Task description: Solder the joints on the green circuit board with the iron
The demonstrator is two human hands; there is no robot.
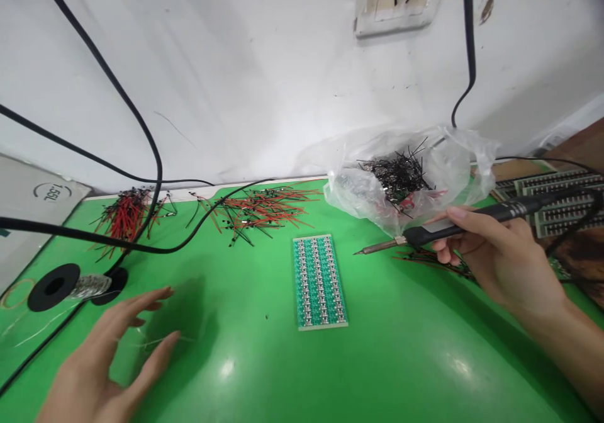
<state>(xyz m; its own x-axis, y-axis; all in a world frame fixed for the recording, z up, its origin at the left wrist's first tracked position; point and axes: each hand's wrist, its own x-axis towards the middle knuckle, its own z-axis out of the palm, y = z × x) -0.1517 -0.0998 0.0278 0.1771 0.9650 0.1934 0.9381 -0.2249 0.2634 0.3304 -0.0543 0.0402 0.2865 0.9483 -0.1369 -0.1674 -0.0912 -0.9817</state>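
On the white box (33,221) at the far left, the dark print "1.55L" is standing at a slant, with curved lines bending around it. Pale marks, too small to read, are dotting the soldering iron (507,211).

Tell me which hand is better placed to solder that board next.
Probably the right hand: it grips the soldering iron, which points toward the circuit board. The left hand, open, is by the solder spool.
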